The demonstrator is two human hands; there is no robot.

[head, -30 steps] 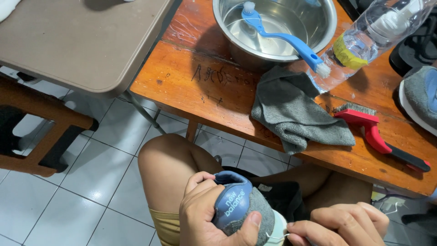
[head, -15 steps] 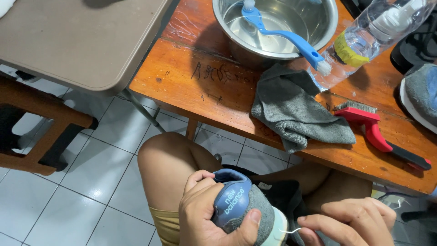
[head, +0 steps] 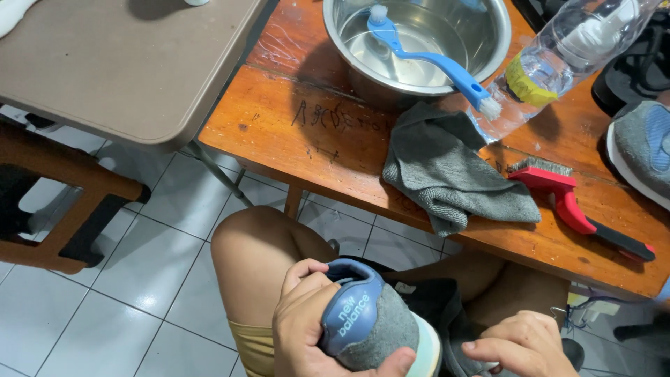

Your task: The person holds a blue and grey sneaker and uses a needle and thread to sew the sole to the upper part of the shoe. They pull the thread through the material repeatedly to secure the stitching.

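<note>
Fingers (head: 307,279) of left hand (head: 314,328) wrapped around heel of grey and blue sneaker (head: 373,324), held over lap; right hand (head: 520,345) pinching something small beside the shoe, slid further left than a second ago, so work on that side continuing. Above: orange wooden table (head: 279,119) with steel bowl (head: 419,42), blue brush (head: 433,63), grey cloth (head: 447,167), red brush (head: 558,195); white tiled floor (head: 125,279)

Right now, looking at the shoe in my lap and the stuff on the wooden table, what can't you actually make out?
- Grey and blue sneaker: toe and sole cut off by the head view's bottom edge.
- Right hand: whatever its fingertips pinch is hidden by the hand itself.
- Clear plastic bottle: its top runs past the upper edge.
- Second grey sneaker: mostly cut off by the right edge.
- Left hand: palm hidden behind the heel.
</note>
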